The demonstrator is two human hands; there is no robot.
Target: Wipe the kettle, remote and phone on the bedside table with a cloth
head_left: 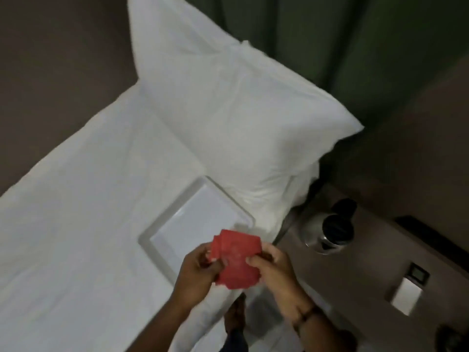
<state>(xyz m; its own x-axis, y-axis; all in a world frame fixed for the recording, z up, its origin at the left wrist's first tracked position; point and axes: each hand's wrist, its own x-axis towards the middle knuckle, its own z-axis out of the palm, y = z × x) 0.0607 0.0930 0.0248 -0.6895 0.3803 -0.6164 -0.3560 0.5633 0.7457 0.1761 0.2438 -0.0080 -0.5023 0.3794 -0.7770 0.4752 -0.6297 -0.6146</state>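
Observation:
Both my hands hold a folded red cloth (237,259) over the edge of the bed. My left hand (196,269) pinches its left side and my right hand (272,266) grips its right side. A steel kettle (326,231) with a black lid and handle stands on the brown bedside table (368,252), to the right of the cloth and apart from it. I cannot make out a remote or a phone in this blurred view.
A white tray (200,224) lies on the white bed (76,224) just beyond the cloth. A large white pillow (228,110) leans against the green headboard (330,34). A dark square and a white card (406,295) lie on the table's right part.

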